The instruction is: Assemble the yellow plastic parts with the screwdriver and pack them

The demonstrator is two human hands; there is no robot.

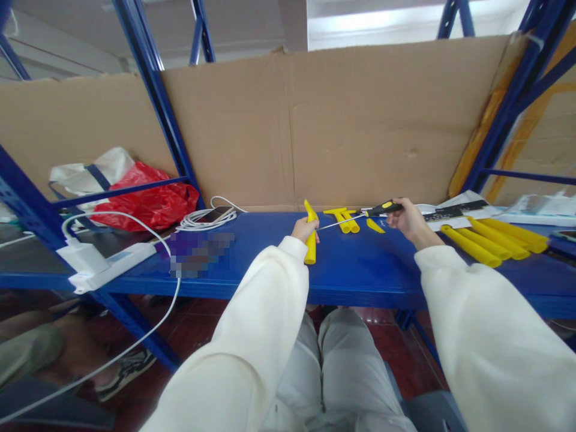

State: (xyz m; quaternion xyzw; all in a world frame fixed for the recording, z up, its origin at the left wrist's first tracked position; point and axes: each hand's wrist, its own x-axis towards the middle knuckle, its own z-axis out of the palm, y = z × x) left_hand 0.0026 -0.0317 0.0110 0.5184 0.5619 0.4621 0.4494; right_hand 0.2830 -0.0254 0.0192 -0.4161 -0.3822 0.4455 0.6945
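So you've got the front edge of the blue surface just ahead of your knees, bottom center of the frame. Near the middle, your left hand has its grip wrapped around a yellow piece, which stands roughly upright, slightly tilted. Over at the right side, a bunch of long yellow tubes lies loose. Your right hand, right of center, has its grip clamped on the handle of a screwdriver, shaft running left to your other hand. Fingers cover the tip, so can't tell if it's actually in the piece. A bit farther back, around center, there are T-shaped yellow pieces and a small yellow scrap, then the cardboard behind it all.

Progress-wise, I'd say you're midway on this one piece. The others sit untouched by either hand; whether any are finished, no idea from here.
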